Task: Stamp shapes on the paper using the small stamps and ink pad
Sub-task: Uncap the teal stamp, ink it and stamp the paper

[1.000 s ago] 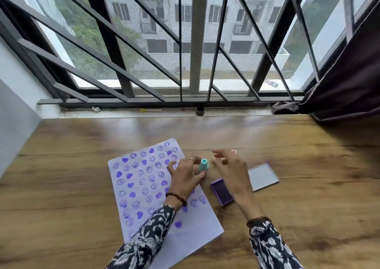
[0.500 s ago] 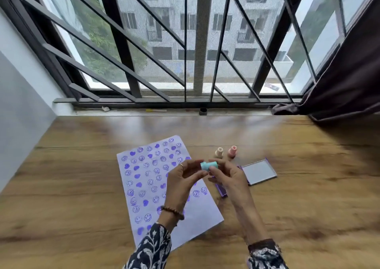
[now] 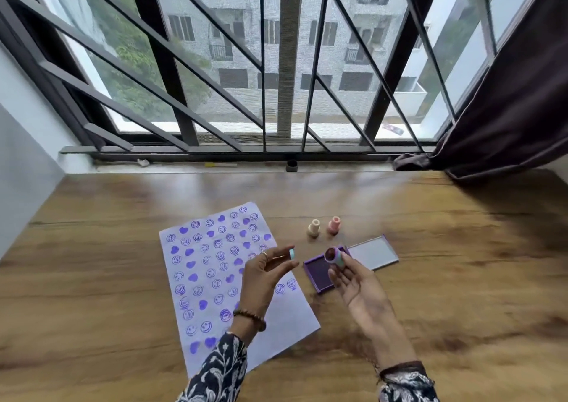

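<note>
A white paper (image 3: 276,318) covered with several purple hearts and smiley prints lies on the wooden table. My left hand (image 3: 264,275) hovers over its right edge and pinches a small teal stamp cap (image 3: 292,253). My right hand (image 3: 356,282) holds the teal stamp (image 3: 334,255) above the open purple ink pad (image 3: 318,272), its dark inked face turned up toward me. The pad's lid (image 3: 373,252) lies open to the right. A cream stamp (image 3: 313,228) and a pink stamp (image 3: 334,225) stand upright behind the pad.
The wooden table (image 3: 461,278) runs back to a window sill with a barred window. A dark curtain (image 3: 507,110) hangs at the right and drapes onto the table's far corner. A grey wall (image 3: 21,171) borders the left side.
The teal stamp, held by both hands half a second ago, has come apart: the cap went left with my left hand, the stamp body stayed in my right hand over the ink pad.
</note>
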A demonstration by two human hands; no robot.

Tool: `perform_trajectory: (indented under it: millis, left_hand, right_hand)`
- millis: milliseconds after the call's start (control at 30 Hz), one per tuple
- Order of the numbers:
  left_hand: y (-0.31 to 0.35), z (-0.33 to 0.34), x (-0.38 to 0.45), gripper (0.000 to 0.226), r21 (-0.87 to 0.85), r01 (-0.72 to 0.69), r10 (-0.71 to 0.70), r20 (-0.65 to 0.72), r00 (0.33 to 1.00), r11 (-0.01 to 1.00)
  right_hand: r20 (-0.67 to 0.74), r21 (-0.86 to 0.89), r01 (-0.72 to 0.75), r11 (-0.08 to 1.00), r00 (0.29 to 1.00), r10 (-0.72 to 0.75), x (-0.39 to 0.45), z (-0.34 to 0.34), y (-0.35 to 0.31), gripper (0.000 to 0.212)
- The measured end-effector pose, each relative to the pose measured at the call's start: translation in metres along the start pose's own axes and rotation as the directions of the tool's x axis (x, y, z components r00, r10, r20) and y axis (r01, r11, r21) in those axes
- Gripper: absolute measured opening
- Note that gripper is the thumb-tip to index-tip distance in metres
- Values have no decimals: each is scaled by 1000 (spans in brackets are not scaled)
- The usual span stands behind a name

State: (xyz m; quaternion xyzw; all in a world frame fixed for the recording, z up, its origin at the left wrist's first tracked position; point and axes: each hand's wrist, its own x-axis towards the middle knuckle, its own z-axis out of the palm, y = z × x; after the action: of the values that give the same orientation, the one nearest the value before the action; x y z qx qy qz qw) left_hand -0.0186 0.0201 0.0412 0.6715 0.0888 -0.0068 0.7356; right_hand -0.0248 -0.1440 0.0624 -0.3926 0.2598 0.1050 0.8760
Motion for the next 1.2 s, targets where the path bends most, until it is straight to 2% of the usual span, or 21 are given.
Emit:
perform_trajectory:
  millis: [133,200,267,333,400,433,500,633,733,867,967,1200]
  left_hand:
    - [-13,4,9,26,54,73,-76,53,996,996]
    - [-18,8,13,24,103,98,-107,86,991,990]
    - [-22,12,16,23,125,117,-130,101,986,985]
    - [-23,15,18,21,91,151,-160,104,982,984]
    - [-22,17,21,20,69,182,-189,104,976,981]
    - [-22,18,23,19,86,188,-196,102,975,978]
    - [-22,18,24,17,106,196,-207,99,973,975]
    - [-23,19,26,18,109,221,-232,99,968,969]
    - [-24,19,28,20,115,233,-245,108,964,966]
    - [-27,19,26,20,130,224,-237,100,966,966]
    - [-28,19,25,19,151,216,-232,100,968,965]
    - [-27,17,24,19,184,198,-219,102,970,963]
  right_hand:
    - [-32,-16,50,999,998,-51,10,-25,-6,15]
    - [-77,-160,123,979,988,-137,16,-34,-8,13]
    - [-93,-413,196,889,962,-255,20,-40,-9,14]
    - [-81,-667,231,708,922,-378,22,-42,-8,16]
    - [-15,-870,236,432,864,-503,21,-41,-7,13]
    - [43,-920,246,305,837,-545,21,-40,-5,10]
    - [152,-955,269,123,803,-576,19,-38,1,13]
    - [265,-963,243,-119,757,-597,13,-30,12,10]
    - [261,-965,205,-161,755,-601,12,-23,13,10]
    - [299,-947,183,-264,802,-517,20,-20,6,9]
    - [326,-932,200,-302,828,-456,26,-21,0,11]
    - [190,-964,114,-241,928,-321,39,-7,-23,14]
